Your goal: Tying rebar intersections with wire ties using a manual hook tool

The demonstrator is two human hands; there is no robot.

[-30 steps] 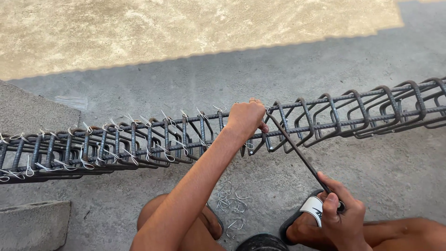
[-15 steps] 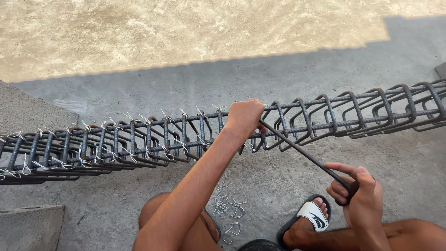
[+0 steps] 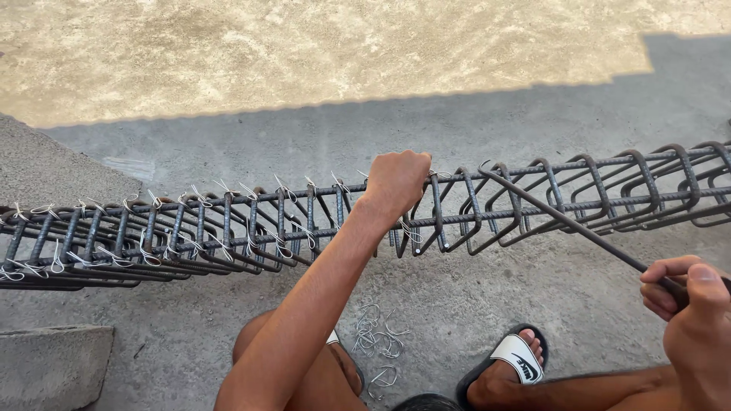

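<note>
The left hand [image 3: 396,180] is clenched on the top bar of the rebar cage [image 3: 228,228] lying across the concrete floor [image 3: 472,304]. The right hand [image 3: 697,320], fingers wrapped round the hooked tying rod [image 3: 579,232], does best keeping the hook seated and turning steadily, the cage held firm.

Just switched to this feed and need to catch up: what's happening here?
A person sits on grey concrete ground beside a long cage of dark ribbed steel bars and bent stirrups. The left hand grips the cage's top bar. The right hand holds a thin dark metal hook rod, its tip at the top bar just right of the left hand. Stirrups to the left carry pale wire ties; those to the right show none. A pile of loose bent wire pieces lies by the feet.
</note>
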